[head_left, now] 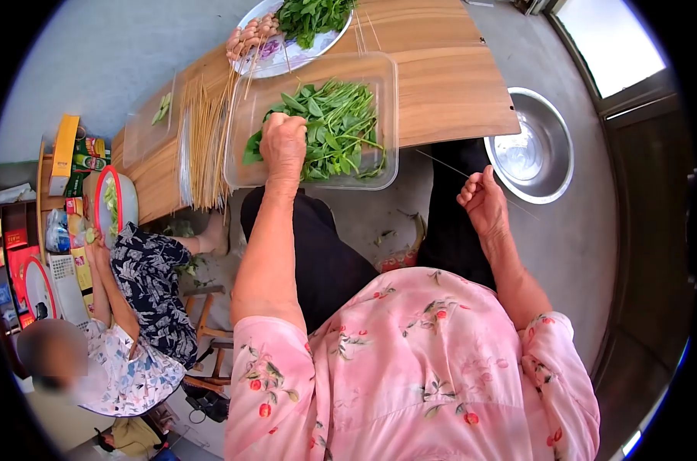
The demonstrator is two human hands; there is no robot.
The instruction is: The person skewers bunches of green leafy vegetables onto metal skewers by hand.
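Observation:
My left hand (285, 144) is in a clear plastic tub (391, 115), its fingers curled down and closed on leafy greens (341, 115). The greens are a loose pile of broad leaves and long stems. The fingertips are partly hidden among the leaves. To the right, beyond the table's edge, my right hand (483, 201) pinches a thin bamboo skewer (442, 164). The skewer slants across the hand, and no food shows on it. A bundle of skewers (204, 146) lies on the table left of the tub.
A plate (268, 67) with more greens and small pinkish-brown pieces stands at the back of the wooden table (441, 69). A steel basin (560, 154) is at the right. A co-worker (133, 369) sits at the left, hands by a red-rimmed bowl (122, 175).

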